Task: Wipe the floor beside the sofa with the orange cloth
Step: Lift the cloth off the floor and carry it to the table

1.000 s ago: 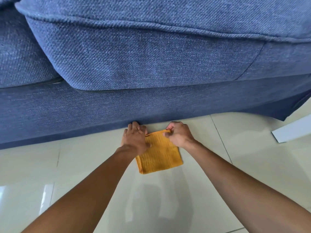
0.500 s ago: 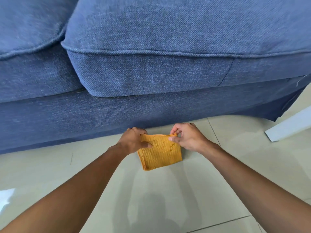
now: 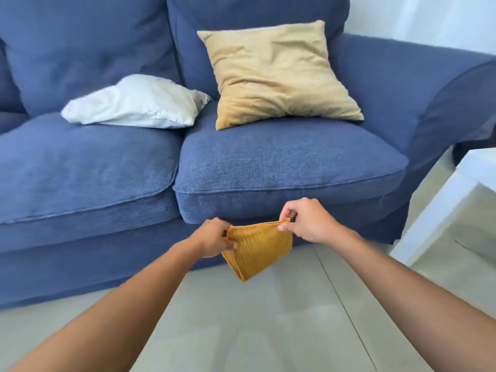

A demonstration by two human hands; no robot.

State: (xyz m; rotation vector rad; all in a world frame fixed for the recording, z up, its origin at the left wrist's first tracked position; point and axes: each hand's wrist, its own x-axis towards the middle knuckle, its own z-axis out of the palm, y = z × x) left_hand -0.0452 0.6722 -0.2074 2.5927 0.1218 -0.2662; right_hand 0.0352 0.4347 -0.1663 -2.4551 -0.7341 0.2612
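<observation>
Folded orange cloth [image 3: 259, 249] held clear of the floor [image 3: 268, 326] in front of the sofa [image 3: 281, 167], its top corners pinched by the left hand [image 3: 214, 238] and right hand [image 3: 306, 221]. No wiping contact now; floor condition cannot be judged.

Left hand [image 3: 213, 237] and right hand [image 3: 308, 220] pinch orange cloth [image 3: 257, 248] before sofa [image 3: 268, 167]

Pale tiled floor [image 3: 268, 331] under blue sofa [image 3: 107, 251], white table [image 3: 442, 210] alongside
</observation>
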